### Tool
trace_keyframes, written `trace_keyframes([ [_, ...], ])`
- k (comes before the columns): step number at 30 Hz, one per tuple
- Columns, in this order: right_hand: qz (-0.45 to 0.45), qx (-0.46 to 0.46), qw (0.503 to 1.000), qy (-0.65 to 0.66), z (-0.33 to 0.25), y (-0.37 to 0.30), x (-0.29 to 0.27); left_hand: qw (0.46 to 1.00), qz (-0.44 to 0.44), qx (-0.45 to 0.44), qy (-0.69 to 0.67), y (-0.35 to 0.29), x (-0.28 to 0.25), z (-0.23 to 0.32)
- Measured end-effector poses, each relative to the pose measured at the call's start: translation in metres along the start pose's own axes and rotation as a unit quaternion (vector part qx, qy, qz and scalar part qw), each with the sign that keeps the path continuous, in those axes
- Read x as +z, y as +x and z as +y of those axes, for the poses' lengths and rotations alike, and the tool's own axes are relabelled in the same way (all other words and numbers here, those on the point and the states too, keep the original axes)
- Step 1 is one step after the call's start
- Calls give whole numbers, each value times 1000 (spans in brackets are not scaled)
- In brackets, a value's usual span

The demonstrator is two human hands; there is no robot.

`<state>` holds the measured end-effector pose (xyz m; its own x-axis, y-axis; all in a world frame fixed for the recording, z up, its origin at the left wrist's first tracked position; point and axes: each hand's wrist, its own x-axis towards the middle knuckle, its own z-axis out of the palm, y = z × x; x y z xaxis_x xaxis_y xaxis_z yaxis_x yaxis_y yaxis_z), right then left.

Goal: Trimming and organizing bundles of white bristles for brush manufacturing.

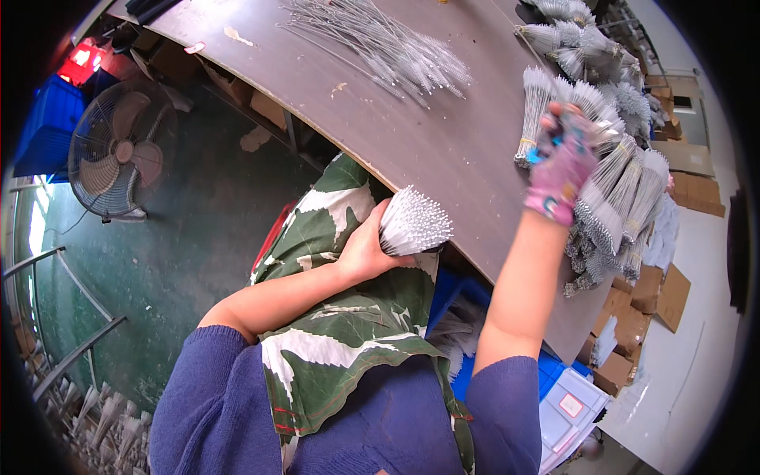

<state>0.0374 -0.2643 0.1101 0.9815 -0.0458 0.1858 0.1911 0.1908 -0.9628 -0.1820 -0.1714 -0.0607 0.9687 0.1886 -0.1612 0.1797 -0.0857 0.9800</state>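
My bare left hand [370,252] is closed round a thick bundle of thin wire tube brushes [416,223], their white ends fanned upward, beside the table's near edge. My right hand [564,158], in a pink patterned fingerless glove, is raised over the right side of the table and blurred by motion. Its fingers look curled, and a thin rod [537,54] reaches up and left from them; its kind is too smeared to name. Just beyond and beside this hand lie tied bundles of tube brushes [609,206], heaped along the table's right edge.
Loose tube brushes [388,51] lie spread on the brown table [443,142]. A standing fan [123,150] is on the green floor at left, near blue crates [51,123]. Cardboard boxes [633,309] and a white-lidded bin [574,412] stand at right.
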Motion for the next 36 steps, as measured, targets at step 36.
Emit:
trace_keyframes([
  [36,-277,38,922,-267,73,-187,-87,987,-127,90,-39,33,7,-61],
])
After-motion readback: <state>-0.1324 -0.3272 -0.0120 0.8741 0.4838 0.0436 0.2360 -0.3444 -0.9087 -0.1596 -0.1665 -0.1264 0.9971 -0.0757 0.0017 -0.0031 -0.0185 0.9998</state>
